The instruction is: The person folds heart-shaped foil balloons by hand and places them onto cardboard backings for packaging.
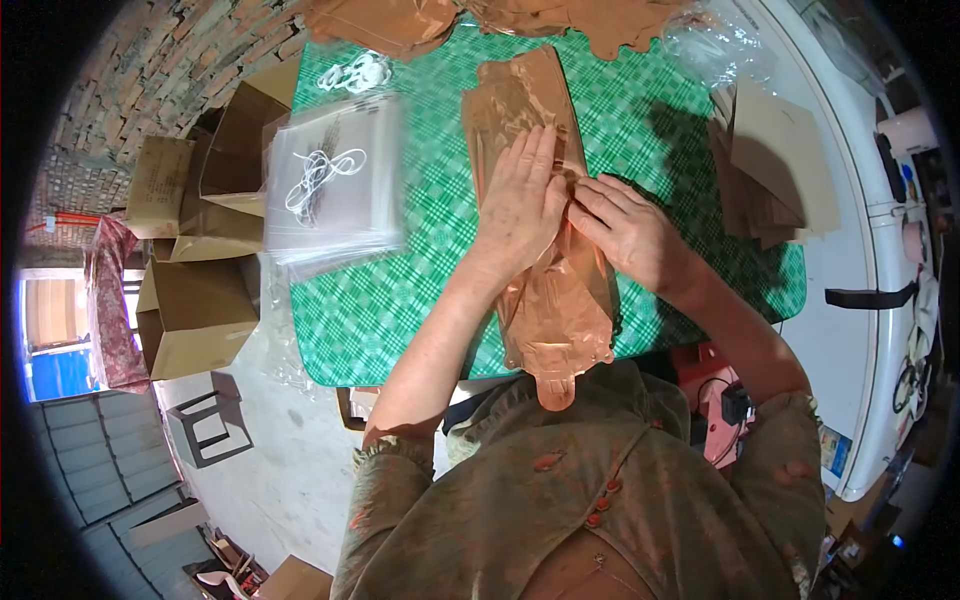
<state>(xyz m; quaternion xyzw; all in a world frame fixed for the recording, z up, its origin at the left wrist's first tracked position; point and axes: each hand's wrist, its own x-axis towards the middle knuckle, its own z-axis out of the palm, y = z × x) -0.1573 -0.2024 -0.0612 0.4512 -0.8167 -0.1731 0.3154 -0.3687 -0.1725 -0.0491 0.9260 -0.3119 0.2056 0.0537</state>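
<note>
A flat, folded copper-coloured foil balloon (555,330) lies lengthwise on the green checked tabletop (440,190), its rounded tab hanging over the near edge. My left hand (518,205) rests flat on the balloon's middle, fingers stretched toward its far end. From the right side, my right hand (635,240) reaches onto the foil, fingers extended near the left thumb and touching the balloon's right edge. The foil under both palms is hidden.
Clear plastic bags (340,215) with white cord (322,185) on top lie at left. More copper foil (570,22) is spread at the far edge. Cardboard sheets (775,150) sit at right. Open cardboard boxes (205,310) stand left of the table.
</note>
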